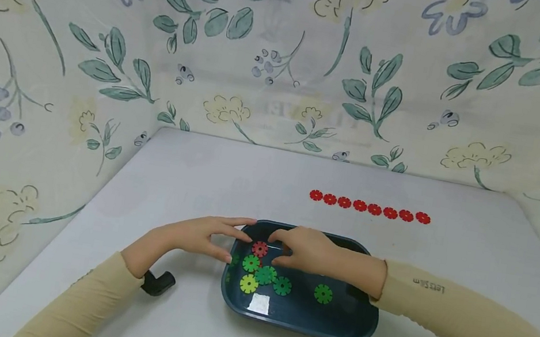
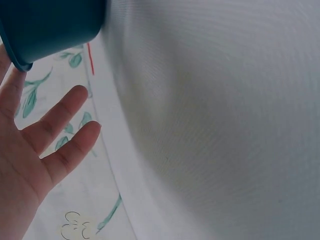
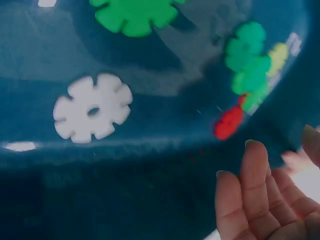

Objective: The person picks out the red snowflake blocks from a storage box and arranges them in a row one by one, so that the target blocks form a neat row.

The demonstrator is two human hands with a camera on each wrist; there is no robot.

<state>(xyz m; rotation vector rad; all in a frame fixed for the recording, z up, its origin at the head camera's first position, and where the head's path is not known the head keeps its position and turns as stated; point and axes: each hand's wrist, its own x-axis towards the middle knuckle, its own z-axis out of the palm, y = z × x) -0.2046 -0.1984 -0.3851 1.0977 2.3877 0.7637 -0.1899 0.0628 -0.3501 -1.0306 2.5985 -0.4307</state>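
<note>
A dark blue tray [image 1: 295,328] holds several notched, flower-shaped plastic discs. At its left end lie a red disc [image 1: 260,248], green discs [image 1: 265,275] in a loose cluster and a yellow-green disc [image 1: 249,283]. One green disc [image 1: 323,294] lies apart, farther right. The right wrist view also has a white disc [image 3: 109,102], which the right arm covers in the head view. My left hand [image 1: 202,236] has its fingers spread against the tray's left rim. Over the tray, my right hand [image 1: 310,250] reaches with bent, parted fingers near the red disc, gripping nothing.
Behind the tray, a row of several red discs [image 1: 360,205] runs along the white table [image 1: 205,182]. A short black object [image 1: 158,283] shows beside the left wrist. Flower-printed cloth [image 1: 288,49] hangs at the back and sides.
</note>
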